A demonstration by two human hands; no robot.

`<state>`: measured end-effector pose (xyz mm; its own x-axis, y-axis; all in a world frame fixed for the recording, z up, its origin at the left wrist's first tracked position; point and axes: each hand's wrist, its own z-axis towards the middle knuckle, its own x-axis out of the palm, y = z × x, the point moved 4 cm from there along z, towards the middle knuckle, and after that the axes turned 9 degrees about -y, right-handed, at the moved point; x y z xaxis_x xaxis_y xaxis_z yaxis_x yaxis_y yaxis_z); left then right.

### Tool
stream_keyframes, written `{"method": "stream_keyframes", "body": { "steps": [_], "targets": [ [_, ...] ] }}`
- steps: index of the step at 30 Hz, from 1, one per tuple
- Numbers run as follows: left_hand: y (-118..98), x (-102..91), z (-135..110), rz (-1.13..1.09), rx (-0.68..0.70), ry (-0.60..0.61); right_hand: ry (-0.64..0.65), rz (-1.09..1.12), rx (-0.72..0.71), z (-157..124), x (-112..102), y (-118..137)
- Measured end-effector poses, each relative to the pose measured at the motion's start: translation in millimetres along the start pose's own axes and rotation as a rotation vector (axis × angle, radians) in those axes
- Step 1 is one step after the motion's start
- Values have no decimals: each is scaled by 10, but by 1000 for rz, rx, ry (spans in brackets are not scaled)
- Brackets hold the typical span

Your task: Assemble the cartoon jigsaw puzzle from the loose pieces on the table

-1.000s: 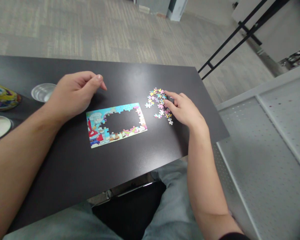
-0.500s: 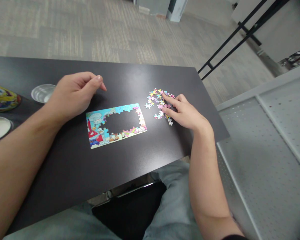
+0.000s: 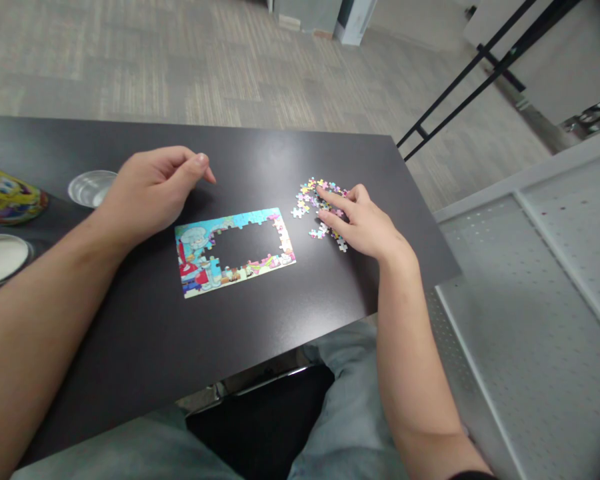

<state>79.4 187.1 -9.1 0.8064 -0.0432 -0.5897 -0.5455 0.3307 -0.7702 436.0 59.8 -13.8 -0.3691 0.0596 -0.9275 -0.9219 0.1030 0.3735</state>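
Observation:
A partly built jigsaw puzzle (image 3: 200, 275) lies flat on the dark table, its colourful cartoon border joined around a bare gap in the middle. To its right is a loose heap of small puzzle pieces (image 3: 324, 229). My right hand (image 3: 367, 223) reaches over this heap, index and middle fingers stretched out and apart, their tips on the pieces; part of the heap is hidden under it. My left hand (image 3: 156, 190) rests on the table behind the puzzle's left corner, fingers curled in and thumb against the index finger. Nothing shows in it.
At the left stand a yellow cartoon-printed tin (image 3: 10, 195), a clear round dish (image 3: 91, 188) partly behind my left wrist, and a round white-topped lid or container (image 3: 3, 260). A grey perforated panel (image 3: 530, 320) borders the table (image 3: 260, 320) on the right.
My right hand has slid slightly left over the loose pieces, fingers still spread. My left hand keeps its curled pose. The whole view has shifted a little.

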Motion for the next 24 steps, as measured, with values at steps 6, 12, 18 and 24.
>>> {"method": "stream_keyframes", "body": {
  "steps": [6,12,18,24],
  "targets": [
    [16,15,9,-31,22,-63,16,-75,15,0,-23,54],
    [40,30,18,-20,30,-73,18,-45,20,5,-30,2],
    [92,33,49,-37,43,-75,29,-37,-29,-18,-39,-21],
    [89,31,40,2,31,-46,22,-2,-61,-40,-27,-44]
  ]
}}
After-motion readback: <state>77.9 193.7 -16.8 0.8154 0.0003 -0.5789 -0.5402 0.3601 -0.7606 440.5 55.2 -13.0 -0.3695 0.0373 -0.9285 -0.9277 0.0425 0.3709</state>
